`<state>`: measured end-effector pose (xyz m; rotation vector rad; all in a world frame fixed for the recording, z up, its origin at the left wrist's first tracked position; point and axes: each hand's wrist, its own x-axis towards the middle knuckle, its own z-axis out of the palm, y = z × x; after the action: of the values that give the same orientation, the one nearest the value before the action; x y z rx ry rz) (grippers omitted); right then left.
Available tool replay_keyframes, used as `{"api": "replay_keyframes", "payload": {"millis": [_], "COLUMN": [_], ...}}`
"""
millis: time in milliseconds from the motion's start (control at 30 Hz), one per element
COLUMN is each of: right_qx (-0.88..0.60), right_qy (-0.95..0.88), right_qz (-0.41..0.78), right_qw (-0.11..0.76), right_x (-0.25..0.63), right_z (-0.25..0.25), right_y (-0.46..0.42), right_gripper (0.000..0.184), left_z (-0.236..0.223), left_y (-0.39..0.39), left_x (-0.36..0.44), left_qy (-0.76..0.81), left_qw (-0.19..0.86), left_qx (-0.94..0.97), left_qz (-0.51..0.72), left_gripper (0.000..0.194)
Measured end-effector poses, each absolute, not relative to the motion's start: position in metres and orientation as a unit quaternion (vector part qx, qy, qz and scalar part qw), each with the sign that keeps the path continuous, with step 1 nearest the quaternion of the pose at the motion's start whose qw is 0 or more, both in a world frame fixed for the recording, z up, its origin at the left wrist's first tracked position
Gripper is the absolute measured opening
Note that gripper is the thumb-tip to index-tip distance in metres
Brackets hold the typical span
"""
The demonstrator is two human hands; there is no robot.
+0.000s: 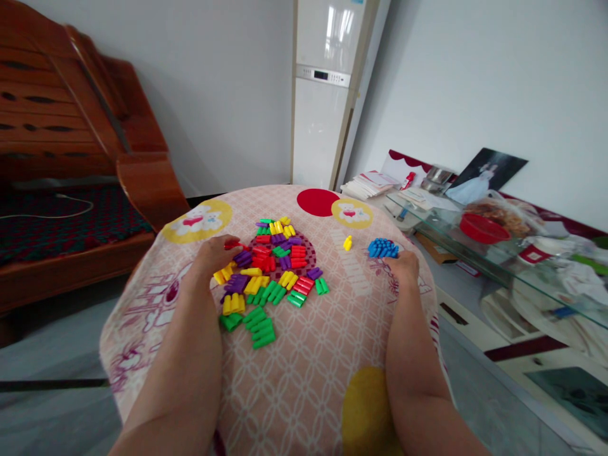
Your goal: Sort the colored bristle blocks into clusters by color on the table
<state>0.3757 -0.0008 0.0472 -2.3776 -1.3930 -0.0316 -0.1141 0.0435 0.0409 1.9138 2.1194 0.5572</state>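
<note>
A spread of small ridged plastic pieces in red, yellow, green and purple covers the table's left-middle, with red pieces (pixel 264 259) at its centre and green pieces (pixel 260 328) nearest me. At its left edge, my left hand (pixel 217 254) reaches over with fingers stretched out, touching or just beside red and purple pieces (pixel 243 258). To the right lies a compact heap of blue pieces (pixel 382 248). Against its near right side rests my right hand (pixel 403 266), thumb extended and the other fingers partly hidden; no held piece shows. A single yellow piece (pixel 348 243) stands between the two groups.
A pink patterned cloth (pixel 313 373) covers the round table. A wooden bench (pixel 142 183) stands at left. On the right, a glass-topped cabinet (pixel 475 244) carries papers, a red bowl (pixel 484 228) and bags. A tall white air conditioner (pixel 319 126) is behind the table.
</note>
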Motion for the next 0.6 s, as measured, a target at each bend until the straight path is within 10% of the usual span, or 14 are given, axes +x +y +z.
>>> {"api": "replay_keyframes", "payload": {"millis": [600], "right_qx": [-0.747], "right_qy": [-0.601], "right_qz": [-0.133], "right_qw": [0.251], "right_x": [0.34], "right_z": [0.053], "right_y": [0.007], "right_gripper": [0.04], "left_z": [0.043], "left_y": [0.041], "left_x": [-0.112], "left_qy": [0.729], "left_qw": [0.118], "left_qx": [0.647], "left_qz": [0.189], "left_gripper": [0.042]}}
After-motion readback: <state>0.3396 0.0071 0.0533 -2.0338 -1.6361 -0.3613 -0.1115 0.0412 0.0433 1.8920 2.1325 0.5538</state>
